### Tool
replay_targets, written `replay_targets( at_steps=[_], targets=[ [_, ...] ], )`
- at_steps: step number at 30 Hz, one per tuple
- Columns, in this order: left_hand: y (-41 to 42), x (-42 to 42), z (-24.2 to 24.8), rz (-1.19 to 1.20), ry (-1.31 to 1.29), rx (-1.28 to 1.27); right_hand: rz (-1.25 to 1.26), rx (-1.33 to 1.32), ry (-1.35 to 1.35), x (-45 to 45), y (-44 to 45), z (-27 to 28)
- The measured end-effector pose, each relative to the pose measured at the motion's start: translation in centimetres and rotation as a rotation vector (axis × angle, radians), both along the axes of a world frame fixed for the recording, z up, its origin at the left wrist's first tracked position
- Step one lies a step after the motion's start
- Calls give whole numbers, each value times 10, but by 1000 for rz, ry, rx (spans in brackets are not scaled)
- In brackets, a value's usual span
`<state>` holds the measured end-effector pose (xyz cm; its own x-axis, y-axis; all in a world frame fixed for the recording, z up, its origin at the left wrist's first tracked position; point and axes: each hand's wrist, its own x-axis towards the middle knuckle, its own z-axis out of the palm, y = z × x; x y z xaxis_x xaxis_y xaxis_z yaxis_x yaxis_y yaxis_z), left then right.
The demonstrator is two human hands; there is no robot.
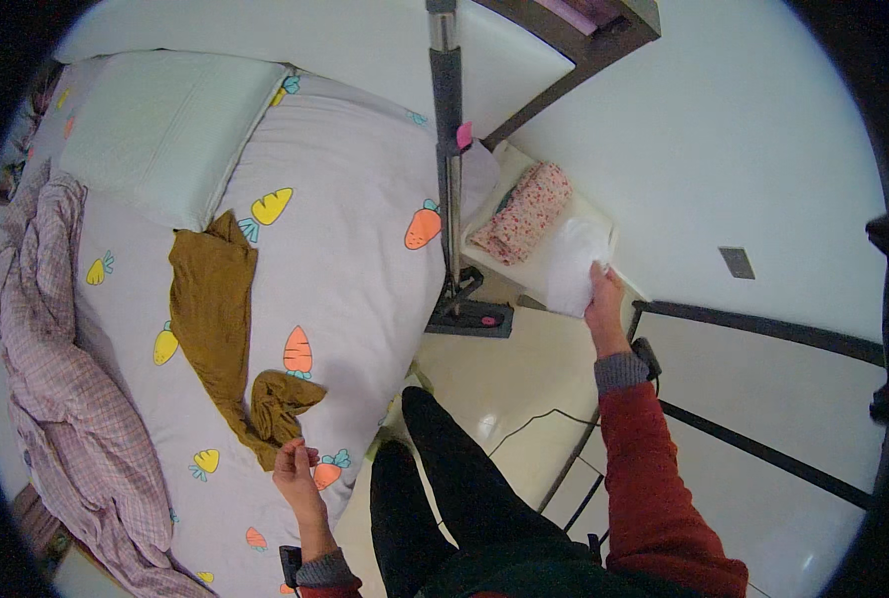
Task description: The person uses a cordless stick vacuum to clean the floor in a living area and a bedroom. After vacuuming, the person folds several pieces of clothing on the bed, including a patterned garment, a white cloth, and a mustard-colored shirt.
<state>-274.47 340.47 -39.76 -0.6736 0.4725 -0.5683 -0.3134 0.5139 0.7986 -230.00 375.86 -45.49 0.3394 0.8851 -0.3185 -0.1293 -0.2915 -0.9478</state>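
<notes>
On the bed, at the lower left of centre, my left hand pinches the end of a brown garment, which lies stretched over the carrot-print sheet. The garment's other end reaches the pillow's corner, and one part is bunched near my fingers. My right hand is stretched out to the right, its fingers on the edge of a thin white cloth or sheet above a white bedside surface. A rolled floral cloth lies on that surface beside the white item.
A pale pillow and a rumpled checked blanket lie on the bed. An upright metal pole stands on a dark base between bed and bedside surface. A dark metal frame stands at right; a cable crosses the floor.
</notes>
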Motion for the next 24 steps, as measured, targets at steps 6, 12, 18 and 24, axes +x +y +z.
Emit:
replay_targets(
  at_steps=[6,12,18,24],
  targets=[
    [2,-5,-23,1,-56,-7,-2,-444,-661,98,23,-91],
    [-42,-23,-61,126,5,-61,403,-447,-389,6,-67,-121],
    [-129,-39,-129,137,274,-588,1155,-613,-123,-199,-157,-84],
    [-153,-37,-192,369,78,-317,1472,-345,-227,-341,-203,-102]
  ],
)
